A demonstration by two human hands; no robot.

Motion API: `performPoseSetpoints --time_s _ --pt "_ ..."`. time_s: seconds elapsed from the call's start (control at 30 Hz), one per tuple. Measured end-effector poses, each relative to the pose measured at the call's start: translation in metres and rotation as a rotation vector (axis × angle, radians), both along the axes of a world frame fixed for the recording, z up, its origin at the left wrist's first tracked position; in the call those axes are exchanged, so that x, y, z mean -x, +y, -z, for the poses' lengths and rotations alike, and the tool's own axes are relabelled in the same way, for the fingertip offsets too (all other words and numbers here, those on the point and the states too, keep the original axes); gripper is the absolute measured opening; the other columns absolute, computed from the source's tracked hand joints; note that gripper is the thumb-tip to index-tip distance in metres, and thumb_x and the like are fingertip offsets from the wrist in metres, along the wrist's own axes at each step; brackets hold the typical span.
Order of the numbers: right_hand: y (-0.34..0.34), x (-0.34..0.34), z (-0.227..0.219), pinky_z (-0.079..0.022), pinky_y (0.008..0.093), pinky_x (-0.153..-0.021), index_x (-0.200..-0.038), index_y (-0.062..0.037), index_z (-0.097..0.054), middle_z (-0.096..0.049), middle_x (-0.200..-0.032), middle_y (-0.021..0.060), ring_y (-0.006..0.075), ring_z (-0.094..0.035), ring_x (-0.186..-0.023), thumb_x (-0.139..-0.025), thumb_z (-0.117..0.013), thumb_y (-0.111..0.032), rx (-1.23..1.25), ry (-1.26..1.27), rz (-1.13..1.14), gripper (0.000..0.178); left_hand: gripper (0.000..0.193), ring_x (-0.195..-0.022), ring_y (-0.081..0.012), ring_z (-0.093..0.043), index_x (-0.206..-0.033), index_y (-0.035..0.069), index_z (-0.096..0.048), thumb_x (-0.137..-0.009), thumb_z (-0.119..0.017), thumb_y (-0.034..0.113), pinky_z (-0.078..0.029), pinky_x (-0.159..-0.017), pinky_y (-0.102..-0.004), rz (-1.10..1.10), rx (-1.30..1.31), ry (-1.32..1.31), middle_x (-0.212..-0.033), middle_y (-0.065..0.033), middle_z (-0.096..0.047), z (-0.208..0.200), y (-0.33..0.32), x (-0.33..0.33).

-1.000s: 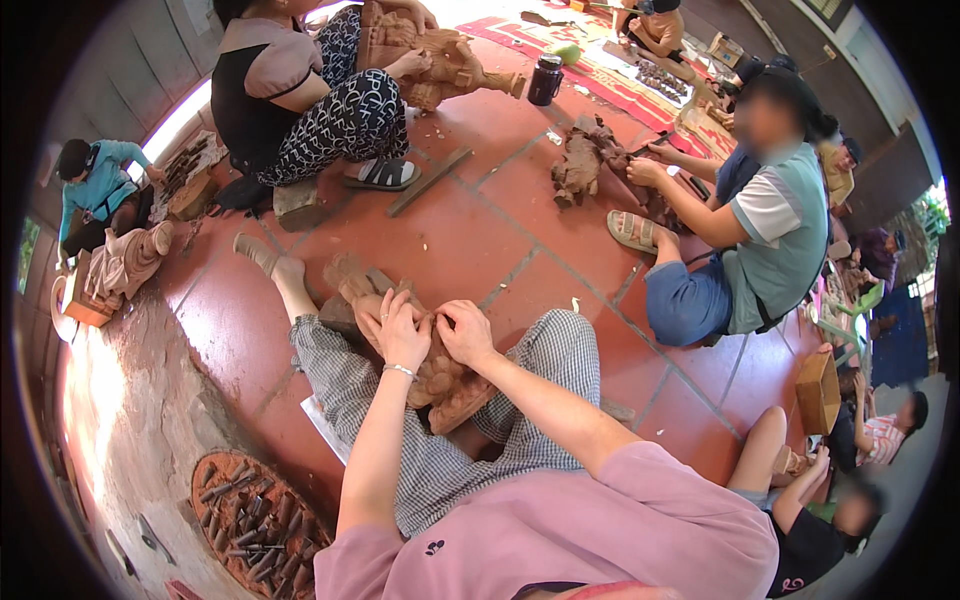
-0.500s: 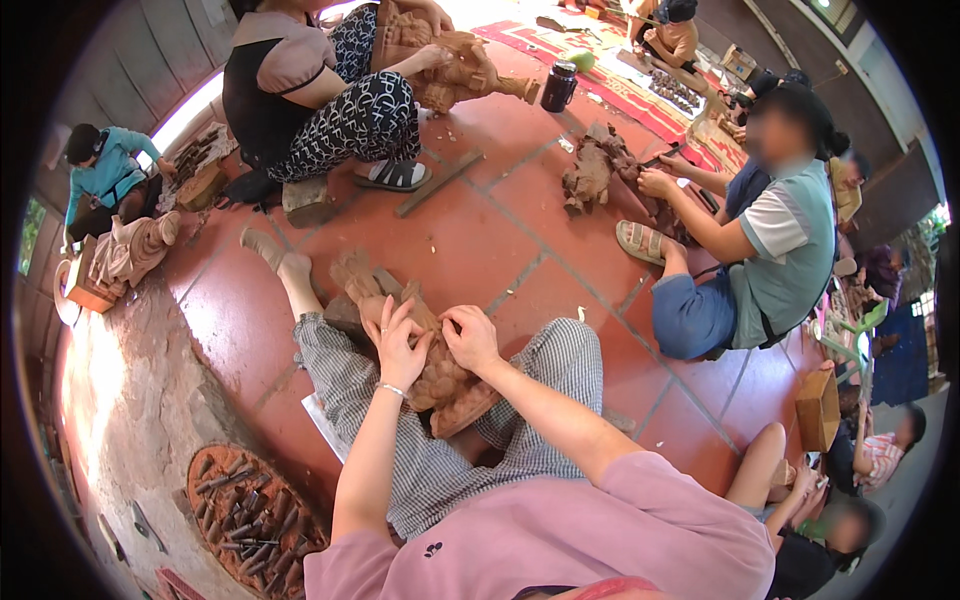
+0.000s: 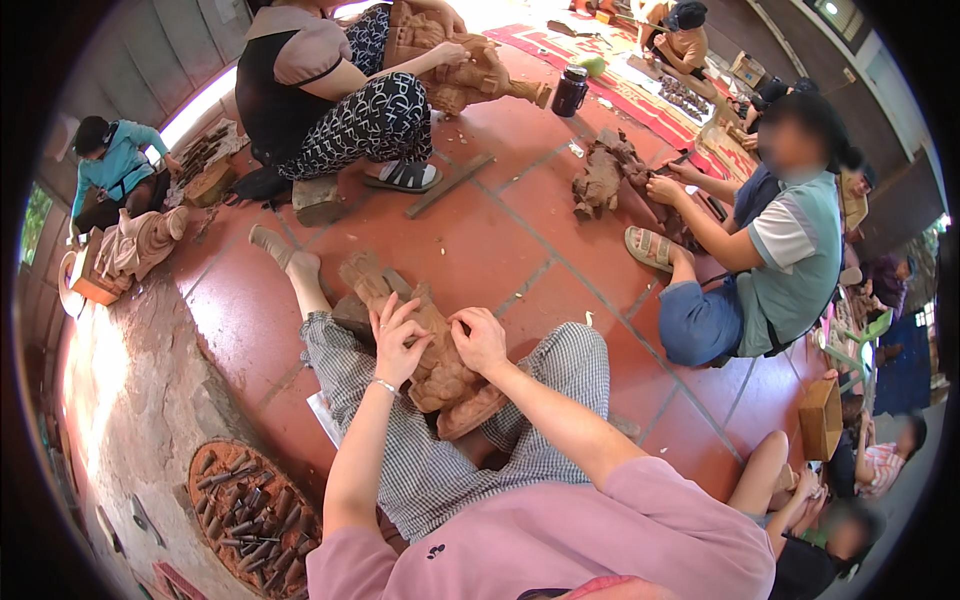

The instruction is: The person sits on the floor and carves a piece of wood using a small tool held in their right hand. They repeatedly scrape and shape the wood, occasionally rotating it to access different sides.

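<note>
A carved brown wooden figure (image 3: 440, 365) lies slanted between my legs, its far end beside a dark wooden block (image 3: 352, 314). My left hand (image 3: 400, 342) is over the figure's left side, thumb and forefinger pinched together and the other fingers raised and spread. On the right side, my right hand (image 3: 480, 342) is closed, its fingertips bent down toward the carving. Anything small inside either pinch is too hidden to make out. The figure's near end rests by my right thigh.
A round tray of chisels (image 3: 250, 520) sits at the lower left on a stone slab (image 3: 150, 400). Co-workers with carvings sit ahead and to the right. A wooden bar (image 3: 450, 186) and a dark jar (image 3: 570, 91) are on the tiled floor (image 3: 520, 240).
The whole view has shifted slightly, moving the scene a little right and down. My hands stay at the carving in nearly the same pinched pose.
</note>
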State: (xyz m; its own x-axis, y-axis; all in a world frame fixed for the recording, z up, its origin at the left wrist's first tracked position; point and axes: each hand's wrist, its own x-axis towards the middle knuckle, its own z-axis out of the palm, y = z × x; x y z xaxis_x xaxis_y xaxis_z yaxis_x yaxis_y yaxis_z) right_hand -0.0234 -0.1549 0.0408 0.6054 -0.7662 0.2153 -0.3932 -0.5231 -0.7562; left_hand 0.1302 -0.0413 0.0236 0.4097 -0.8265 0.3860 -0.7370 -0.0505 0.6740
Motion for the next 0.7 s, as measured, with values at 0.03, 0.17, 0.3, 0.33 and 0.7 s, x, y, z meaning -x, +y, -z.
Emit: performPoseSetpoints --time_s 0.03,0.17,0.3,0.33,0.7 --pt "0.003 0.002 0.002 -0.049 0.0402 -0.089 -0.091 -0.0050 -0.070 -0.070 -0.099 0.0084 0.0288 -0.062 -0.103 -0.087 -0.059 -0.017 0.002 0.014 0.006 0.017 0.018 -0.142 -0.0313 -0.035 -0.069 0.013 -0.063 -0.072 -0.080 0.016 -0.009 -0.116 -0.0615 -0.006 -0.020 -0.041 -0.134 -0.0018 -0.060 -0.004 -0.006 0.003" --pt "0.004 0.001 0.002 -0.049 0.0404 -0.089 -0.091 -0.0056 -0.070 -0.070 -0.098 0.0082 0.0284 -0.062 -0.103 -0.086 -0.059 -0.016 0.002 -0.006 0.021 0.016 0.016 -0.137 -0.0289 -0.042 -0.070 0.014 -0.063 -0.073 -0.079 0.016 -0.011 -0.116 -0.0590 0.010 -0.065 -0.145 -0.128 -0.0008 -0.064 -0.013 -0.027 0.005" --pt "0.003 0.004 0.002 -0.049 0.0406 -0.089 -0.092 -0.0052 -0.070 -0.070 -0.098 0.0086 0.0290 -0.062 -0.103 -0.086 -0.060 -0.016 -0.003 -0.025 -0.001 0.016 0.019 -0.135 -0.0278 -0.045 -0.070 0.013 -0.061 -0.073 -0.079 0.018 -0.012 -0.117 -0.0583 0.095 -0.002 -0.100 -0.123 -0.0009 -0.066 -0.004 -0.011 -0.007" --pt "0.004 0.004 0.000 -0.049 0.0407 -0.089 -0.092 -0.0051 -0.070 -0.070 -0.098 0.0088 0.0291 -0.062 -0.103 -0.086 -0.060 -0.016 -0.018 -0.027 -0.003 0.016 0.019 -0.134 -0.0277 -0.045 -0.070 0.013 -0.060 -0.073 -0.079 0.017 -0.013 -0.117 -0.0582 0.103 0.003 -0.062 -0.122 -0.0010 -0.067 -0.002 -0.004 -0.009" --pt "0.005 -0.005 0.008 -0.051 0.0437 -0.084 -0.087 -0.0056 -0.070 -0.069 -0.095 0.0118 0.0322 -0.062 -0.097 -0.083 -0.059 -0.017 0.062 -0.082 0.031 0.016 0.012 -0.116 -0.0257 -0.058 -0.083 0.009 -0.065 -0.075 -0.073 0.014 -0.022 -0.112 -0.0571 -0.218 -0.034 -0.067 -0.105 -0.0085 -0.069 0.008 -0.040 0.014"
